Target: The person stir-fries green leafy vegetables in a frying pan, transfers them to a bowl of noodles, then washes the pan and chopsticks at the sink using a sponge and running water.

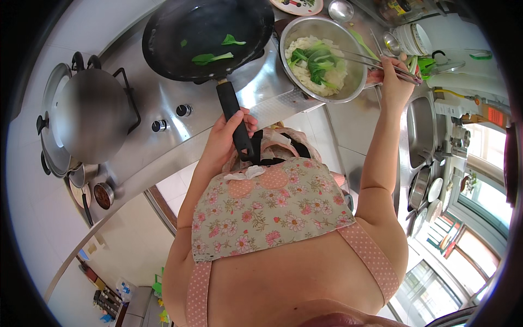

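Note:
My left hand [233,126] grips the black handle of a dark wok [204,41] on the stove. Inside the wok lie a few green leaves [212,58], with a dark, wet-looking surface under them. A steel mixing bowl [358,88] stands to the right of the wok, holding pale noodle-like pieces [300,77] topped with green leafy vegetables [316,61]. My right hand [395,81] holds metal chopsticks [367,61] above the bowl's right side, their tips over the greens. Whether the tips pinch a leaf, I cannot tell.
At the left stands a large lidded pot [55,122], partly blurred, with a small bowl of dark red sauce [103,195] near it. Two stove knobs [184,110] face me. Stacked bowls [412,39], a ladle [391,43] and a sink [420,131] lie to the right.

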A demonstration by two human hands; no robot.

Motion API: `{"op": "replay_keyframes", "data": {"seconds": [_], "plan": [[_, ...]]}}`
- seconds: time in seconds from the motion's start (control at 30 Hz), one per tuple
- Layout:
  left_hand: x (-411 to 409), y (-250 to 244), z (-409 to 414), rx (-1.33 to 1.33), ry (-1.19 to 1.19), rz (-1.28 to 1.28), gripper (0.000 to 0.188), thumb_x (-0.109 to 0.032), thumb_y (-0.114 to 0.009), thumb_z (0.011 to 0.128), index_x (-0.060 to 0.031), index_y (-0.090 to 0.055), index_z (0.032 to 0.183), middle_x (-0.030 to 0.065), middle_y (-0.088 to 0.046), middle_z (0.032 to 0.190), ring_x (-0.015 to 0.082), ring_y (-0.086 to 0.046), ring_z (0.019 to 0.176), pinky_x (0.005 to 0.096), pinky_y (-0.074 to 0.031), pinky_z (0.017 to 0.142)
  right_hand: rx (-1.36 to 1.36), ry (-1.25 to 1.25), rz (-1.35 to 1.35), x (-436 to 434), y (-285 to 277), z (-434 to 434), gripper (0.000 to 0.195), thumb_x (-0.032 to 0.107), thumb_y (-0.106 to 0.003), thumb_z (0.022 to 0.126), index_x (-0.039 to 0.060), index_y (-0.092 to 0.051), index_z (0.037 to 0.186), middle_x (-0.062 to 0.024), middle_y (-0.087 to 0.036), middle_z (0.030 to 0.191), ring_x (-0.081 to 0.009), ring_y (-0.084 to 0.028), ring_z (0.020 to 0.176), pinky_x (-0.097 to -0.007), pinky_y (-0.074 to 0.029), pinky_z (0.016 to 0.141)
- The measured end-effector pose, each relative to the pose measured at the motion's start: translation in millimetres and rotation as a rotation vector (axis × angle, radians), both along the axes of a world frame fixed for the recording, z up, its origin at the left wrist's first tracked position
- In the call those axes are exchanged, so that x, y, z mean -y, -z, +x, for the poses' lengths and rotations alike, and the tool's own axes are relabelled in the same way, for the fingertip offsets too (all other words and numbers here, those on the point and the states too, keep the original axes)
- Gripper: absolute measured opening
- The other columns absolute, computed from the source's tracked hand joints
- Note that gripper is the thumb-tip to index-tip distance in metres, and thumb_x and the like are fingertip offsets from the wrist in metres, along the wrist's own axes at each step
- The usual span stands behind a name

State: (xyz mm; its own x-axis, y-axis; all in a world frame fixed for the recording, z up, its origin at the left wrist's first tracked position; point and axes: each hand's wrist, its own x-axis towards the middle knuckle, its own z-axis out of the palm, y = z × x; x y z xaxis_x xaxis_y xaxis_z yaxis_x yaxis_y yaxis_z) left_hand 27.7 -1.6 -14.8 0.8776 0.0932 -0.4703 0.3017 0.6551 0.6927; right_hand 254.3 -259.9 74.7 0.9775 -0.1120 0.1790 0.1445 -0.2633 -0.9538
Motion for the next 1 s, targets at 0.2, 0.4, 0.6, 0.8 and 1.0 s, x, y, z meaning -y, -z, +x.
{"op": "replay_keyframes", "data": {"seconds": [0.2,0.4,0.6,0.8,1.0], "plan": [[-0.5,-2.7,-0.9,-0.006,-0.004,0.002,0.027,-0.023,-0.044,0.094,-0.0005,-0.05,0.108,0.0111,-0.059,0.091,0.0176,-0.057,0.082,0.0294,-0.047,0.072,0.034,-0.004,0.238,-2.7,-21.4,-3.9,0.013,0.008,-0.062,0.081,-0.0041,-0.061,0.086,-0.0108,-0.062,0.071,-0.0129,-0.057,0.053,-0.0221,-0.046,0.048],[-0.2,-0.4,-0.7,0.022,-0.018,-0.013,0.026,-0.023,-0.045,0.094,-0.0004,-0.05,0.106,0.0112,-0.059,0.09,0.0173,-0.057,0.081,0.029,-0.047,0.071,-0.072,-0.365,0.33,-102.5,10.0,-12.9,0.014,0.009,-0.06,0.083,-0.0034,-0.061,0.088,-0.0109,-0.063,0.072,-0.0132,-0.059,0.057,-0.0219,-0.047,0.051],[3.4,-1.1,0.2,0.022,-0.034,-0.008,0.026,-0.023,-0.046,0.094,-0.0004,-0.049,0.106,0.011,-0.059,0.09,0.017,-0.056,0.081,0.0287,-0.047,0.071,-0.052,-0.38,0.155,-185.9,55.3,-5.5,0.012,0.008,-0.059,0.079,-0.0035,-0.06,0.08,-0.0088,-0.063,0.066,-0.0141,-0.063,0.054,-0.0234,-0.049,0.05],[3.3,1.9,-0.3,-0.001,-0.043,-0.007,0.026,-0.023,-0.047,0.093,-0.0006,-0.049,0.105,0.0106,-0.059,0.09,0.0163,-0.056,0.081,0.0283,-0.047,0.072,-0.043,-0.359,0.046,-211.6,66.3,-2.2,0.014,0.008,-0.058,0.077,-0.0038,-0.059,0.072,-0.0102,-0.063,0.061,-0.0159,-0.065,0.055,-0.0235,-0.05,0.052],[3.1,-0.1,-1.2,-0.004,-0.041,0.012,0.025,-0.023,-0.047,0.093,-0.001,-0.049,0.105,0.0095,-0.059,0.09,0.0151,-0.056,0.081,0.0272,-0.047,0.072,-0.213,-0.373,0.283,-207.7,64.1,8.1,0.008,0.001,-0.056,0.073,-0.0063,-0.057,0.069,-0.0142,-0.063,0.062,-0.0192,-0.064,0.053,-0.0235,-0.051,0.049]]}}
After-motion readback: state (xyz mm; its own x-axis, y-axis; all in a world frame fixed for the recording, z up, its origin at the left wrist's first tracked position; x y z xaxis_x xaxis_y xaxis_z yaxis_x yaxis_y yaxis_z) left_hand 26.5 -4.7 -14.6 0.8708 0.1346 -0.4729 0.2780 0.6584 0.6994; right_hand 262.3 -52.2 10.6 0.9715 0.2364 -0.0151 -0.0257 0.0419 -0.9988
